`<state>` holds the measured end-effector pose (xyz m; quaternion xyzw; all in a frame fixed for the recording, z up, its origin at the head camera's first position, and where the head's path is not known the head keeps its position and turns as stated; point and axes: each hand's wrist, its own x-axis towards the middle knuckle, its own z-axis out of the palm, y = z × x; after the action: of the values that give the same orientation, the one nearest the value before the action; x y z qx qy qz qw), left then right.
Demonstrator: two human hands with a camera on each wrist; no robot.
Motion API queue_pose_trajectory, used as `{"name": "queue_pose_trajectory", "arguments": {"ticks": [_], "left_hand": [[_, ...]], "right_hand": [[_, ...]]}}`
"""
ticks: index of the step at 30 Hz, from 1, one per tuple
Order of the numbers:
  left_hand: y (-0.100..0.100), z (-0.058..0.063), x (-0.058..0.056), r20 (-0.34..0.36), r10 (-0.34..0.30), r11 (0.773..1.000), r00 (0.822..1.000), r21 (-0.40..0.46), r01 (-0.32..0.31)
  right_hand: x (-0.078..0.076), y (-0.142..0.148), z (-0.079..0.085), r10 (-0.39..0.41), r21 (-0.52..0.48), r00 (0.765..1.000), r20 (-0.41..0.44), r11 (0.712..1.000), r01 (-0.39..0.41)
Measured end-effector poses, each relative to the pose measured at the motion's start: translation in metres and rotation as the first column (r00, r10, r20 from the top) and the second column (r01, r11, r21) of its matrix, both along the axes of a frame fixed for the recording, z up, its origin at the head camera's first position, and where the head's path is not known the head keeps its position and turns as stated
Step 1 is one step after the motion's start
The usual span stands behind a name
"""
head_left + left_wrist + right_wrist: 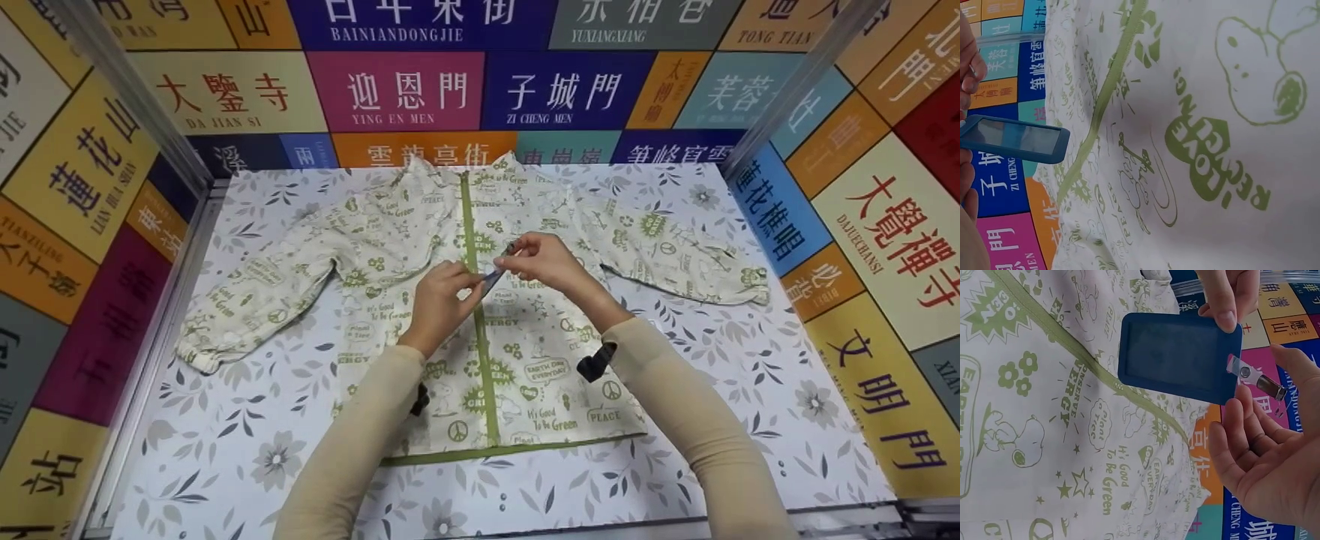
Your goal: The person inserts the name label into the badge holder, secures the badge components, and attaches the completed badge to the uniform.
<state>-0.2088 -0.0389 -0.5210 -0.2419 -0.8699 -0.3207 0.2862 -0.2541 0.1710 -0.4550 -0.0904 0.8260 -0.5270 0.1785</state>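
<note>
Over the front of a spread-out jacket (540, 360) with green print and a green zip, both hands meet at a blue badge holder (1176, 357). The left hand (446, 296) pinches one corner of its clip end, thumb flat on the face in the right wrist view. A metal clip on a clear strap (1255, 377) hangs from that end. The right hand (547, 262) is beside the clip; its loosely bent fingertips (1235, 410) are at the holder's edge and its thumb stands apart. The holder's window (1016, 138) looks bare, and the holder is tilted above the jacket.
The jacket's sleeves (255, 292) spread out to both sides on a white table (277, 465) with a leaf and flower pattern. Colourful panels with lettering (405, 90) wall in the back and sides. Dark wrist straps (598, 362) show on the forearms.
</note>
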Motion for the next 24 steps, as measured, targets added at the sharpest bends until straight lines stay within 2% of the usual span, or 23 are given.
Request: {"name": "queue_pose_trajectory", "arguments": {"ticks": [5,12,19,24], "left_hand": [[0.0007,-0.0027,0.0008,-0.064,0.011,0.999,0.998,-0.040,-0.014],[0.0000,-0.0054,0.0006,-0.093,0.050,0.998,0.994,-0.038,-0.053],[-0.0003,-0.0083,0.0014,-0.061,0.122,0.992,0.991,0.019,-0.121],[0.0004,-0.0088,0.0011,-0.041,0.168,0.984,0.985,0.062,-0.165]], "right_hand": [[-0.0025,-0.0043,0.0029,-0.015,-0.018,1.000,0.004,1.000,0.015],[-0.0032,-0.0071,0.0081,0.002,0.107,0.998,-0.057,0.994,0.005],[-0.0034,-0.0078,0.0093,0.063,0.169,0.993,-0.100,0.984,-0.045],[-0.0028,-0.0070,0.0079,0.055,0.195,0.991,-0.125,0.980,-0.030]]}}
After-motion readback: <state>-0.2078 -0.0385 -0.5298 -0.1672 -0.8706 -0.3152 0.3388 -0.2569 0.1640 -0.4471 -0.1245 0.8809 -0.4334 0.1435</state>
